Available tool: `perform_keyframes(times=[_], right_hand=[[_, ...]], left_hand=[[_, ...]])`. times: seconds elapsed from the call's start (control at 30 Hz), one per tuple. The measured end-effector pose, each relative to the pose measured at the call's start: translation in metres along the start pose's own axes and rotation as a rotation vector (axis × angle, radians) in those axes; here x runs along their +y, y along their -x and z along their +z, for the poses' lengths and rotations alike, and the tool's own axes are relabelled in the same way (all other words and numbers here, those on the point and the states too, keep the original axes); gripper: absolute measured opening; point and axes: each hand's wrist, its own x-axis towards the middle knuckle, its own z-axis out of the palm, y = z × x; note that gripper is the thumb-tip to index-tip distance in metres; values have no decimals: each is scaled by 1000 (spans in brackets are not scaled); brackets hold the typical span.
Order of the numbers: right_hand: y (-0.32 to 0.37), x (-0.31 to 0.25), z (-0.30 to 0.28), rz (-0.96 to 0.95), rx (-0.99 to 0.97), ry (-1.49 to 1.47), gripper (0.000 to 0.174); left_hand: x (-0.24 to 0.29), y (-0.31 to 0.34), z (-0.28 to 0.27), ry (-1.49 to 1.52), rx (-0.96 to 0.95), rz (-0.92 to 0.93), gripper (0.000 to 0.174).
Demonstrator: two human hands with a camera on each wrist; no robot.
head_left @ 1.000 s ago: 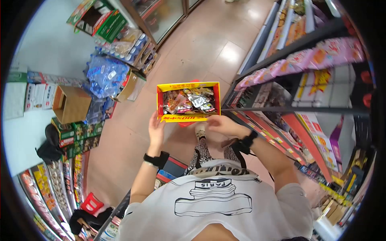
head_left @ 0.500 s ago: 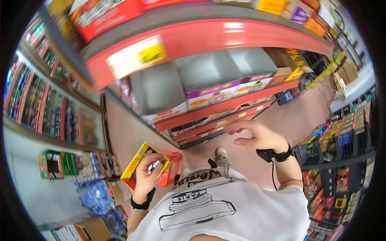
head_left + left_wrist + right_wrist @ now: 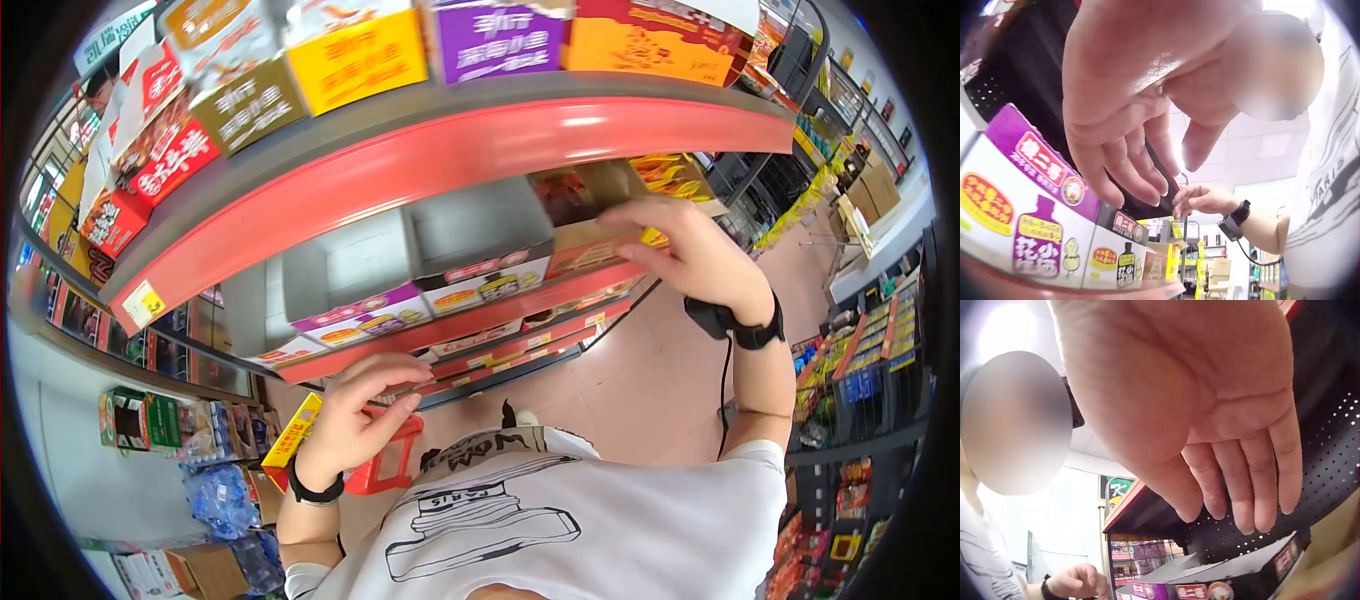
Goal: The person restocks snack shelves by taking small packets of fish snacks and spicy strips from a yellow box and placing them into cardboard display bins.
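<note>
My left hand [image 3: 362, 408] is held out low in front of the shelf, its fingers loosely bent and nothing in them. Beside it stand an open display box [image 3: 355, 265] with a purple and white front and a similar box [image 3: 485, 245] with a black and white front; both look empty inside. My right hand [image 3: 695, 255] reaches to the shelf's right end with fingers extended and holds nothing. Its fingertips overlap the brown cardboard box [image 3: 585, 250], which has a few dark reddish items inside. Yellow packets [image 3: 668, 178] lie just beyond that hand.
A red shelf edge [image 3: 450, 165] runs above the boxes, with snack boxes such as a purple one [image 3: 498, 42] on top. By my left forearm, a yellow box [image 3: 293, 438] stands beside a red plastic stool [image 3: 392, 458]. Blue-wrapped bottles [image 3: 222, 500] stand by the wall.
My hands have left the yellow box of snack packets, which now lies to my left. The view has turned to the shelf, and both hands have moved up toward the display boxes.
</note>
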Motion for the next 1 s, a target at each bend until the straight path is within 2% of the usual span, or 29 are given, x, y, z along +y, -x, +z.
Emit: perform_keyframes(times=[0.07,0.1,0.23,0.3,0.33,0.4,0.6,0.7,0.83,1.0], right_hand=[[-11,30,-15,4,-40,247,32],[-19,54,-19,-100,-45,325,36],[-58,101,-22,-71,-167,354,33],[-83,122,-12,-178,-238,522,35],[-92,120,-9,-184,-240,520,35],[-106,116,-5,-325,-196,462,31],[-114,98,7,-311,-138,345,31],[-121,81,21,-305,-108,280,30],[-125,62,35,-298,-68,187,30],[-129,53,42,-269,-36,78,29]], left_hand=[[17,-26,14,-77,-20,67,22],[27,-40,22,-108,-20,86,22],[51,-97,59,-212,-23,165,22],[54,-124,77,-393,23,277,24],[54,-135,84,-396,26,273,24],[52,-153,95,-606,66,233,29],[31,-174,100,-807,-43,153,31],[23,-169,105,-875,-296,88,28],[13,-158,114,-872,-243,178,27],[14,-159,118,-940,-301,150,26]])
